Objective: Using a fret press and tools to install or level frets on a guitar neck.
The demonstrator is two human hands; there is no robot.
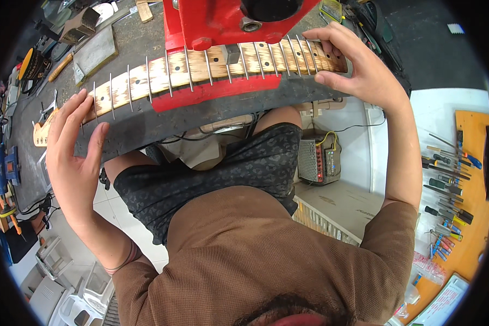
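A guitar neck (196, 68) lies crosswise under a red press (212, 27), above the dark counter (133, 133), its headstock (41, 135) toward the person's left. The left hand (73, 144) is partly open and holds the neck near the headstock, fingers bent over the wood, the thumb spread toward the near edge; how firmly it grips cannot be told. The right hand (364, 70) spans the other end in a wide, curved hold, fingertips by the far edge and thumb by the near one. Thin metal frets (168, 76) cross the pale, brown-streaked wood between dark dots, many jutting past the near edge. A small grey metal block (231, 54) sits below the press over the middle of the neck; whether it touches is hard to tell. A red bar (217, 92) shows along the near side beneath the neck. Up to the left, a wooden-handled tool (61, 67) lies near a grey slab (96, 53). To the right, an orange board (470, 122) carries files and other hand tools.
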